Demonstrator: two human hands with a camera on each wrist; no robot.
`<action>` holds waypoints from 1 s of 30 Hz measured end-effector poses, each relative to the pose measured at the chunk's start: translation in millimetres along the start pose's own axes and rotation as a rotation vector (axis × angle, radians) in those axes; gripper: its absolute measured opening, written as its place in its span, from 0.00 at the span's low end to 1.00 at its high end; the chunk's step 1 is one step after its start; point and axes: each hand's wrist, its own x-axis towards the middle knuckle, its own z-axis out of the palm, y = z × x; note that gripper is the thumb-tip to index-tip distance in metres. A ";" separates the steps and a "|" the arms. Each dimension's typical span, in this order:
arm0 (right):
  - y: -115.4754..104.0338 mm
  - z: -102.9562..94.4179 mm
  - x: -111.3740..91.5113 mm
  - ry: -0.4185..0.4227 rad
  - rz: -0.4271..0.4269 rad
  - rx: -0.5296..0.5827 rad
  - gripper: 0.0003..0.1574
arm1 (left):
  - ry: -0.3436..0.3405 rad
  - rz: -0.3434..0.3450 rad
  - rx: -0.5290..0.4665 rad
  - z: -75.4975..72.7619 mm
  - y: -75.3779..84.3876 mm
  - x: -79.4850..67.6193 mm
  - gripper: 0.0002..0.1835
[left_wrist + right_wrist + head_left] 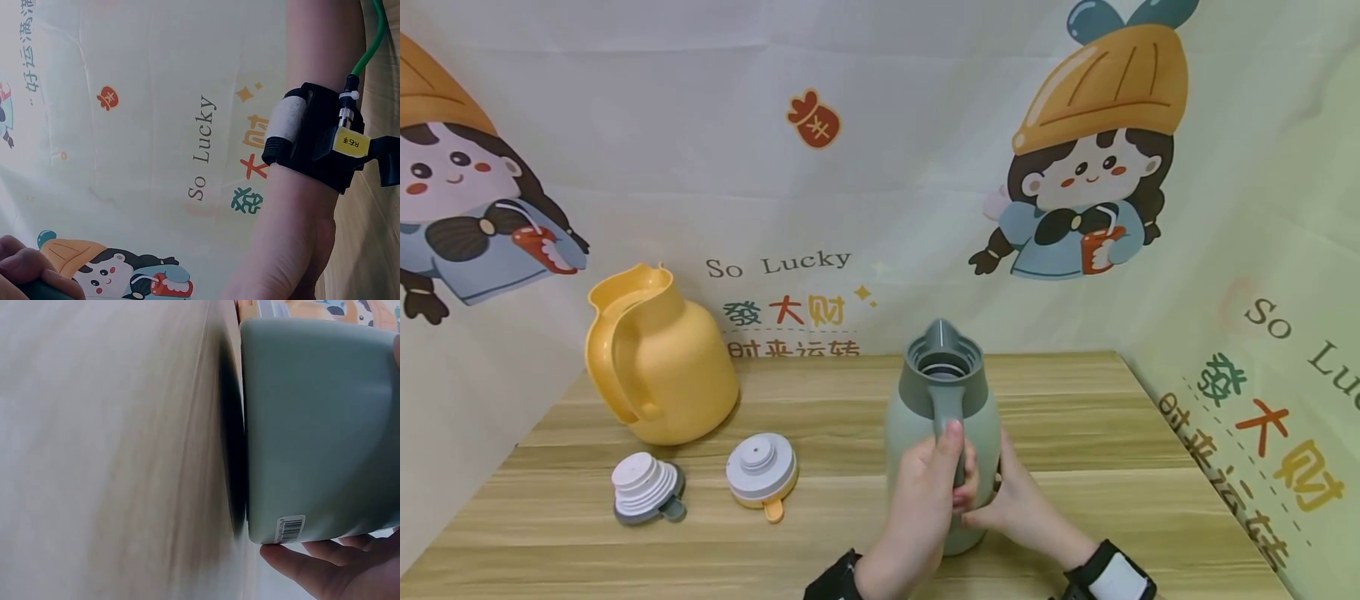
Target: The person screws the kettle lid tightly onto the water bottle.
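Observation:
A sage-green thermos jug [904, 442] stands upright with its dark grey-green collar and spout uncovered at the top. My left hand [925, 483] grips its handle, thumb along the upper part. Low on the jug's right side, my right hand [1018, 504] holds the body, its thumb toward me and its fingers partly hidden behind. In the right wrist view, fingers [306, 565] touch the green wall [319, 431] beside a barcode sticker [290, 529]. The left wrist view catches only fingers [37, 275] at its lower left corner and the right forearm [294, 231].
A yellow jug [688, 367] stands at the back left, its handle toward me. In front lie two upturned white stoppers, a grey-rimmed stopper [643, 487] and a yellow-rimmed stopper [762, 467]. A printed cloth [910, 167] hangs behind the wooden table [820, 550].

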 end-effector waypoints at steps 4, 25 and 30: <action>2.3 0.6 -0.6 0.004 -0.017 -0.011 0.71 | -0.009 0.012 0.015 -0.2 -1.5 -1.4 0.26; 7.9 -2.0 -9.3 -0.011 -0.064 -0.038 0.68 | -0.108 0.140 0.082 1.5 -16.7 -15.0 0.21; 12.1 -1.3 -8.4 -0.008 -0.080 -0.045 0.69 | -0.118 0.158 0.093 0.1 -17.8 -13.9 0.21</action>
